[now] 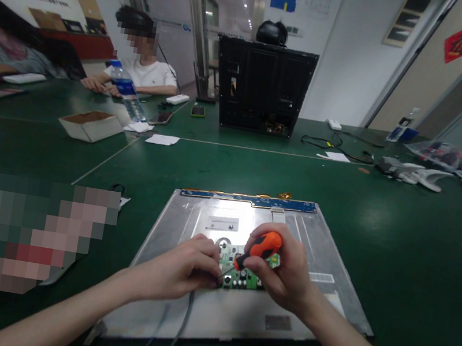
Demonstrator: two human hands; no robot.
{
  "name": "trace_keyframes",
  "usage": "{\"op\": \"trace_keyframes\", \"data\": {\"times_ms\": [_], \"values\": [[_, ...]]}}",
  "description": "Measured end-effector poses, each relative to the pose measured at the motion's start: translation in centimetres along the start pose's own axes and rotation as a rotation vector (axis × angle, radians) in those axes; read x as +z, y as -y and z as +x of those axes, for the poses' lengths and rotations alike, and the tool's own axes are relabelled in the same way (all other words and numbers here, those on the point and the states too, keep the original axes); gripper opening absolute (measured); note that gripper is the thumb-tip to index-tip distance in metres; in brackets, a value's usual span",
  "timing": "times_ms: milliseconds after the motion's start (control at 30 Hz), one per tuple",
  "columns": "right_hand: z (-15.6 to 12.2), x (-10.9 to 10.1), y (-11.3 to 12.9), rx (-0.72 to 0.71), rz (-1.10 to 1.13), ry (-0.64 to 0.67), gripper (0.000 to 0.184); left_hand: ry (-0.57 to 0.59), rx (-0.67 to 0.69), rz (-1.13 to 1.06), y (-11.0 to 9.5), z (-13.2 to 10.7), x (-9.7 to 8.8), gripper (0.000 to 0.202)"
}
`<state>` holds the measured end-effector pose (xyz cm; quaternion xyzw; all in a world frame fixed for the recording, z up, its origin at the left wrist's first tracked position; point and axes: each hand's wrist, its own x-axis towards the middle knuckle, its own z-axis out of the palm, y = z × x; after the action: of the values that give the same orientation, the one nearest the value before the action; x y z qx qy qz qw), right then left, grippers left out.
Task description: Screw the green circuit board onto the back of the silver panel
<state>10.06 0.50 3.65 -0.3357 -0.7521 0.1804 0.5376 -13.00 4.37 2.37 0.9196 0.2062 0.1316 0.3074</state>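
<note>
- Green table (pixel 377 249): carries the whole setup; pale seam lines cross its surface.
- Person in a white T-shirt (pixel 155 75): seated at the far left side, forearms on the table edge.
- Metal panel (pixel 235 309): lies flat on the near part of the table, directly in front of the wearer. Narrow blue board (pixel 227 197) runs along its far edge.
- Black housing (pixel 265 85): upright on the far side of the table, well apart from the panel.
- White box (pixel 91 128): open-topped, far left. Water bottle (pixel 127 88), blue-capped, seen tilted just behind it.
- Right hand (pixel 287 272): closed around the screwdriver handle, above the right part of the circuit board.
- Left hand (pixel 194 264): fingers bunched at the board's left edge, by the driver tip; cannot tell whether they grip anything. Dark cable (pixel 185 320) runs from beneath this hand toward the near edge.
- Green circuit board (pixel 245 281): on the middle of the panel, partly covered by both hands.
- Screwdriver (pixel 267 245): orange and black, slanted, shaft pointing down-left to the board's left edge; exact tip contact unclear.
</note>
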Motion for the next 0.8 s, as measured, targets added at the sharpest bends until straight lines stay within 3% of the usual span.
{"op": "trace_keyframes", "data": {"times_ms": [800], "values": [[-0.31,0.63,0.53,-0.171,-0.062,0.016,0.039,-0.018,0.009,-0.039,0.3,-0.2,0.22,0.012]]}}
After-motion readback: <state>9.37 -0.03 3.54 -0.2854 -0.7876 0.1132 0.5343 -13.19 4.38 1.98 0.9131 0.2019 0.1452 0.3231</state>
